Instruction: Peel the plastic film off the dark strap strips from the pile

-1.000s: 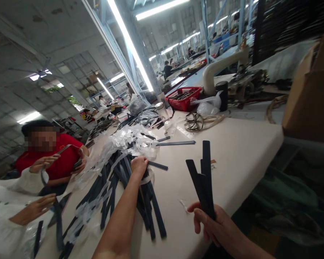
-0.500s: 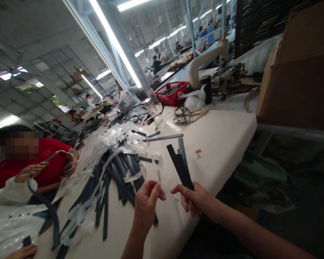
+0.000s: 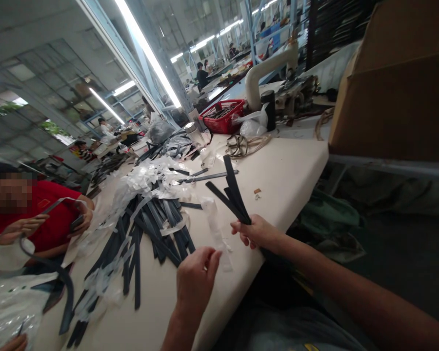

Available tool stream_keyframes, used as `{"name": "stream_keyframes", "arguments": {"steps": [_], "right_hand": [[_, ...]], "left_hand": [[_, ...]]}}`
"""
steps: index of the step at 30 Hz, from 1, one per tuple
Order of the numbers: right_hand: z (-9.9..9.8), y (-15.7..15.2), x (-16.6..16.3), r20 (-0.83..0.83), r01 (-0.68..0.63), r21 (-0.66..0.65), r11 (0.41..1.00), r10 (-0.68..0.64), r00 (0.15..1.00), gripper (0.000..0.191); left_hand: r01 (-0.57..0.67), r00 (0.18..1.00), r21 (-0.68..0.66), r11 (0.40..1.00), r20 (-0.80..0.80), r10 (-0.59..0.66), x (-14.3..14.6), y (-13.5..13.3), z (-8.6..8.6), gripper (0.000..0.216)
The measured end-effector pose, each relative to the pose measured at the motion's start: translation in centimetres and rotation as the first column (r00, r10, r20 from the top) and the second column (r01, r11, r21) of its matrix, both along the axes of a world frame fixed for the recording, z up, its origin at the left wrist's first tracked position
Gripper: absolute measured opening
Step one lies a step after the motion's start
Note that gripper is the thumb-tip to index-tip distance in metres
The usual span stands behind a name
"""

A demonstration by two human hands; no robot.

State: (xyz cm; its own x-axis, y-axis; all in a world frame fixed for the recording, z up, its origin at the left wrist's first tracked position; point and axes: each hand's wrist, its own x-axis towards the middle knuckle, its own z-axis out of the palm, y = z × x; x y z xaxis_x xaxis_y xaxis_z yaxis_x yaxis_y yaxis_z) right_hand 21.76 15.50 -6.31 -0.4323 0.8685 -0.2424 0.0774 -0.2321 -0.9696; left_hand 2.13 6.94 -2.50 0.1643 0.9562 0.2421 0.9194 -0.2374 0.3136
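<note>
My right hand (image 3: 258, 231) is closed around several flat black strips (image 3: 232, 190), which fan out upward and to the left from its grip. My left hand (image 3: 197, 273) is held lower and to the left over the table, its fingers curled in and thumb pressed to them. Whatever it pinches, if anything, is hidden. A translucent plastic strip (image 3: 215, 226) runs just behind and beside those fingertips; whether they touch it I cannot tell. Left of my hands, a loose heap of dark strips (image 3: 153, 224) spreads over the pale tabletop (image 3: 285, 161).
Crumpled clear plastic strips (image 3: 146, 175) cover the heap's far side. Farther back stand a lidded jar (image 3: 193, 131), a red basket (image 3: 223, 117) and a coil of cord (image 3: 241, 146). A cardboard box (image 3: 391, 102) rises at right. One co-worker in red (image 3: 54, 200) sits at left; another's white sleeve shows nearby.
The black strips have spread apart in my right hand. The translucent strip, earlier at my left fingertips, now extends along the table beside them. The whole view has shifted slightly.
</note>
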Motion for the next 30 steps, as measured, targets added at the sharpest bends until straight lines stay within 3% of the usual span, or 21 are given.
{"name": "stream_keyframes", "arguments": {"steps": [2, 4, 9, 12, 18, 23, 25, 27, 28, 30], "right_hand": [[0.1, 0.6, 0.6, 0.042, 0.002, -0.002, 1.0, -0.002, 0.999, 0.034], [0.4, 1.3, 0.7, 0.092, -0.018, 0.004, 1.0, 0.018, 0.996, 0.031], [1.1, 2.3, 0.3, 0.197, -0.104, 0.009, 0.995, 0.1, 0.975, 0.025], [1.4, 2.2, 0.3, 0.223, -0.131, 0.011, 0.991, 0.125, 0.967, 0.025], [1.8, 1.2, 0.0, 0.213, -0.222, -0.001, 0.975, 0.217, 0.952, 0.032], [1.2, 1.0, -1.2, 0.167, -0.28, -0.022, 0.96, 0.279, 0.946, 0.032], [0.9, 0.9, -1.4, 0.135, -0.257, -0.017, 0.966, 0.257, 0.957, 0.025], [0.7, 0.7, -1.3, 0.101, -0.214, -0.007, 0.977, 0.214, 0.972, 0.017], [0.7, 0.7, -1.1, 0.087, -0.189, -0.002, 0.982, 0.188, 0.978, 0.015], [0.7, 0.6, -0.8, 0.06, -0.139, 0.011, 0.99, 0.138, 0.989, 0.014]], "left_hand": [[-0.101, 0.995, -0.017, 0.995, 0.014, 0.102, -1.1, 0.2, -0.2, 0.026], [-0.102, 0.994, 0.001, 0.995, 0.025, 0.102, -1.6, 0.3, -0.9, 0.021], [0.052, 0.996, 0.039, 0.998, -0.079, -0.049, -0.8, 0.8, -3.8, 0.027], [0.13, 0.989, 0.062, 0.99, -0.085, -0.124, -0.4, 1.1, -4.6, 0.011], [0.113, 0.993, 0.268, 0.957, -0.056, -0.102, -0.1, 1.1, -3.6, 0.014], [0.111, 0.992, 0.331, 0.937, 0.025, -0.127, 0.9, 0.6, -3.1, 0.018], [0.091, 0.984, 0.305, 0.948, 0.119, -0.133, 1.2, 0.4, -3.3, 0.02], [-0.004, 0.948, 0.212, 0.977, 0.311, -0.063, 1.4, 0.1, -3.6, 0.021], [-0.069, 0.9, 0.123, 0.99, 0.435, 0.009, 1.4, 0.0, -3.6, 0.024], [-0.137, 0.731, -0.135, 0.981, 0.655, 0.192, 1.4, -0.1, -3.6, 0.035]]}}
